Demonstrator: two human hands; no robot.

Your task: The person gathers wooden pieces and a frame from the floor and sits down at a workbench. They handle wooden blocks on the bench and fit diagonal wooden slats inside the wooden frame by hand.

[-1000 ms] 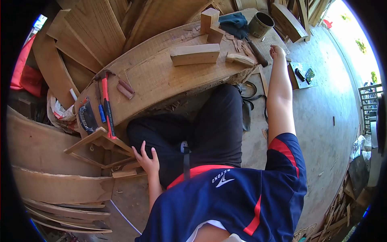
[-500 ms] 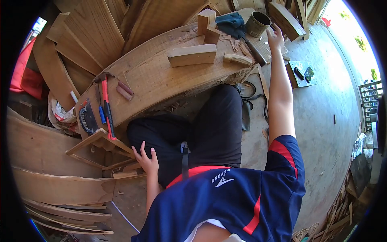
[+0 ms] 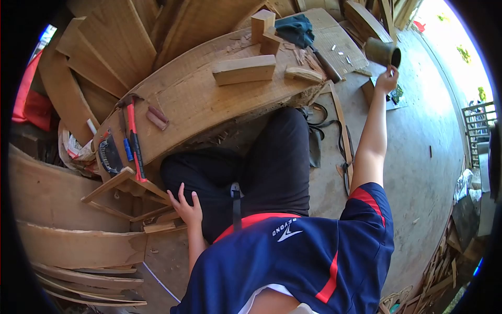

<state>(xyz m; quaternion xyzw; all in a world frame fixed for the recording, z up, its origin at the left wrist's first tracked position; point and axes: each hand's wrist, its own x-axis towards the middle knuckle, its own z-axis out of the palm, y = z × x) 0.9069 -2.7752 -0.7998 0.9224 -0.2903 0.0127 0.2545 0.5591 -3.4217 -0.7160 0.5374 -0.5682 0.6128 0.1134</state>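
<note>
My right hand [image 3: 387, 80] is stretched out to the far right, fingers closed on the rim of a dull metal can [image 3: 378, 51]. The can is tipped on its side in the air, its dark mouth toward the lower right. Beneath that hand stands a small box [image 3: 369, 90], partly hidden by it. My left hand [image 3: 188, 210] lies on my thigh with its fingers spread, holding nothing. Near it is a small wooden frame [image 3: 108, 184].
A curved wooden bench [image 3: 183, 104] carries a hammer [image 3: 135, 138], a wooden block [image 3: 244, 70], a dark cloth [image 3: 296, 30] and wood chips. Boards [image 3: 112, 44] lean behind it. Black straps [image 3: 329, 124] lie on the concrete floor [image 3: 413, 172].
My right hand has taken hold of the can, lifted it off the bench end and moved it right, tipping it over. Small pale bits now show where it stood. My left hand stays put.
</note>
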